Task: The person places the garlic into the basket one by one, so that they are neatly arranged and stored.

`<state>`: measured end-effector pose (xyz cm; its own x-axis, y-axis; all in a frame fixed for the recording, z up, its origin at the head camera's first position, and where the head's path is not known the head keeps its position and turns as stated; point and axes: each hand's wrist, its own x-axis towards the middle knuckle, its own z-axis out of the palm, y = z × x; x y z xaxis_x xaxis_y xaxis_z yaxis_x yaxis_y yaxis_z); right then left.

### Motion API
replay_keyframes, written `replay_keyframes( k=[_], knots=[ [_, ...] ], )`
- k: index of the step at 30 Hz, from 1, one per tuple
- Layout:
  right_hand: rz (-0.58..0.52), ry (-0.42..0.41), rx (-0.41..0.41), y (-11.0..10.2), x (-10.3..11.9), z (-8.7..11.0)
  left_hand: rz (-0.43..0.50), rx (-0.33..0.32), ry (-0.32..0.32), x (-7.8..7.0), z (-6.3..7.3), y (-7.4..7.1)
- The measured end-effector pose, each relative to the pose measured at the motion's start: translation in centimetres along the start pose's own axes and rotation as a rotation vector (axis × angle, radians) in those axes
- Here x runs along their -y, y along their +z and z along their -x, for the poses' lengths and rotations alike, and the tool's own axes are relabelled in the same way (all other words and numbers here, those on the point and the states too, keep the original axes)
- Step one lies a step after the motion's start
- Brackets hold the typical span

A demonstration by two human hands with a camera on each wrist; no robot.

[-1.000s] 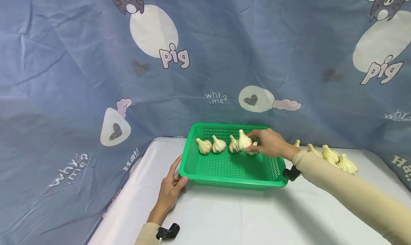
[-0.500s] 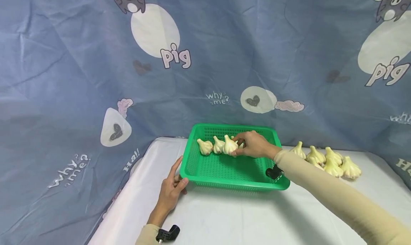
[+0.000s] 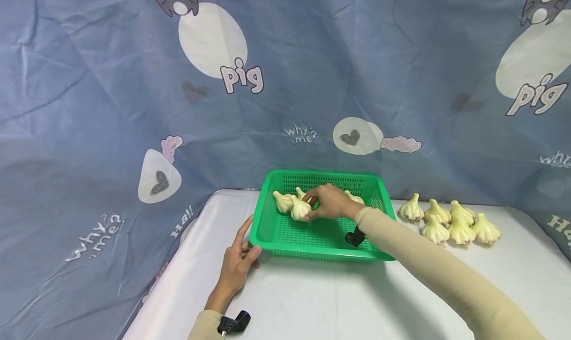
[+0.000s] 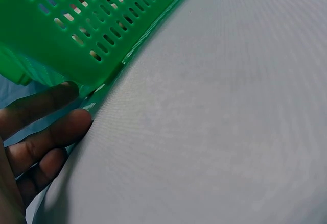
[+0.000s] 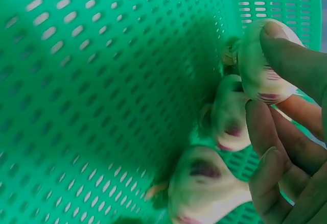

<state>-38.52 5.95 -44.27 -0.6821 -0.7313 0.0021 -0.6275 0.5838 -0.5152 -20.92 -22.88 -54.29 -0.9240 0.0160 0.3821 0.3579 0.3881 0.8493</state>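
My right hand [image 3: 329,202] is inside the green plastic basket [image 3: 321,251], pinching a garlic bulb [image 3: 300,209] between thumb and fingers. In the right wrist view, the held bulb [image 5: 268,76] is above two other garlic bulbs in the basket. Beside it in the head view lie a bulb [image 3: 282,201] to the left and another [image 3: 300,192] behind, partly covered. One more bulb [image 3: 354,197] shows behind my right wrist. My left hand [image 3: 235,263] touches the basket's near left corner from outside; in the left wrist view its fingers [image 4: 56,137] bend slightly against the wall.
Several garlic bulbs [image 3: 459,226] stand in two rows on the white-covered table [image 3: 321,300], right of the basket. A blue printed cloth [image 3: 276,107] hangs behind and along the left side.
My right hand has carried the garlic bulb leftward across the basket, toward the bulbs at the left. More bulbs on the table show as the arm shifts. The left hand stays at the corner.
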Motion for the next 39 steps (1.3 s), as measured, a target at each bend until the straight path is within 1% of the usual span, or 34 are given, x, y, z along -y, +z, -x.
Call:
replay_keyframes(
  k=[7,12,19,25,29,36,39],
  knots=[
    [-0.014,0.008,0.020,1.5,0.1,-1.2,0.008,0.004,-0.022,0.0,-0.1,0.1],
    [-0.011,-0.017,0.030,2.5,0.3,-1.7,-0.007,0.000,-0.037,-0.1,0.0,0.1],
    [0.005,-0.043,0.008,2.7,0.9,-2.5,-0.009,-0.004,-0.026,-0.1,0.0,0.1],
    [0.008,-0.075,0.032,3.2,1.1,-2.8,0.001,0.006,-0.030,-0.1,0.1,0.1],
    [0.005,-0.073,0.035,3.4,1.2,-3.1,-0.007,0.001,-0.035,-0.1,0.1,0.0],
    [0.031,-0.078,0.033,3.7,1.0,-3.5,-0.018,-0.002,-0.034,0.1,0.1,0.0],
    [0.040,-0.069,0.032,3.7,0.9,-3.7,-0.021,-0.002,-0.042,0.1,0.1,0.1]
  ],
)
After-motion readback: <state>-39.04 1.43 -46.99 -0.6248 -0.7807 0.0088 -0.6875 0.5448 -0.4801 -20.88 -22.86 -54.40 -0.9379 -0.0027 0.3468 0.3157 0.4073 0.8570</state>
